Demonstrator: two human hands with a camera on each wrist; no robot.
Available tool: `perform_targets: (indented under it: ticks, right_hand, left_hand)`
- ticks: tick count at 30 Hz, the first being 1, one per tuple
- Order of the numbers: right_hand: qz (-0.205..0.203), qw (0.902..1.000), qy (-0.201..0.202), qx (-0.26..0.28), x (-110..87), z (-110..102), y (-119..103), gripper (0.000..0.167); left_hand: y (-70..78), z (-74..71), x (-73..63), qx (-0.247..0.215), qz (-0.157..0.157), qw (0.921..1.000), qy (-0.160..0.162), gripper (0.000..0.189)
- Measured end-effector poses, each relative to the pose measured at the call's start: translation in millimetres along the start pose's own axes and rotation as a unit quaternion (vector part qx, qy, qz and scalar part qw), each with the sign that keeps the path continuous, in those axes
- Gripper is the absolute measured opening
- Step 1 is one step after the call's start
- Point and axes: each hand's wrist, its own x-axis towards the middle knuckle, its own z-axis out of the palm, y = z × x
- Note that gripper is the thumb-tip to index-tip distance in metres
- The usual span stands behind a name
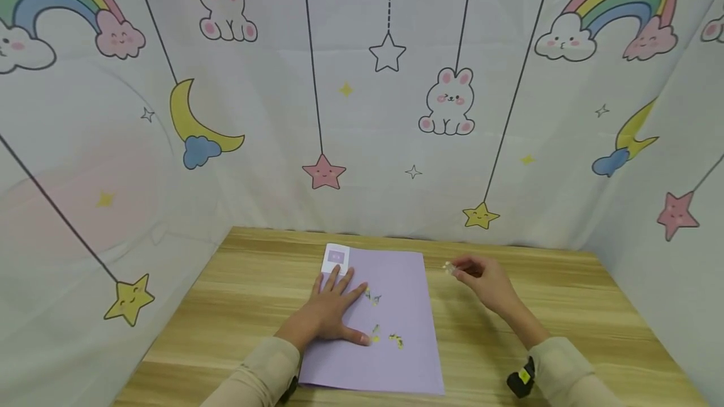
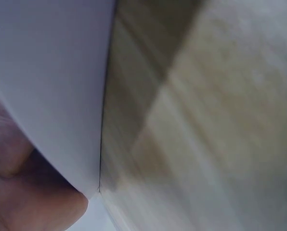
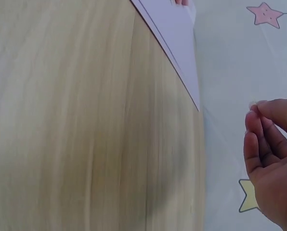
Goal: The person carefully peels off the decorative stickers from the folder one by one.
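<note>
A light purple sheet (image 1: pixel 390 369) lies on the wooden table. My left hand (image 1: pixel 330 313) rests on it with the fingers spread, touching a white card (image 1: pixel 330 267) at the sheet's top left corner. Small yellow and grey sticker-like pieces (image 1: pixel 397 340) lie on the purple surface, near the left thumb and index finger. To the right of the sheet, raised over the table, my right hand (image 1: pixel 483 281) pinches a small clear piece with pale spots (image 1: pixel 449 267) between thumb and fingers. In the right wrist view that piece is mostly hidden by the fingertips.
The wooden table (image 1: pixel 537 306) extends to both sides of the sheet. A white cloth backdrop (image 1: pixel 362 206) with stars, rabbits and rainbows stands behind the table and along its sides. The right wrist view shows layered edges on the purple sheet (image 3: pixel 175 48).
</note>
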Motion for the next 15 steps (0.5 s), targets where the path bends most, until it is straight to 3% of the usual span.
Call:
perform_targets:
  ticks: [15]
  right_hand:
    - [0.022,0.997,0.056,-0.05,-9.2,-36,34,0.022]
  left_hand:
    - [-0.9,-0.3,-2.6,0.004,0.004,1.0,0.003,0.115]
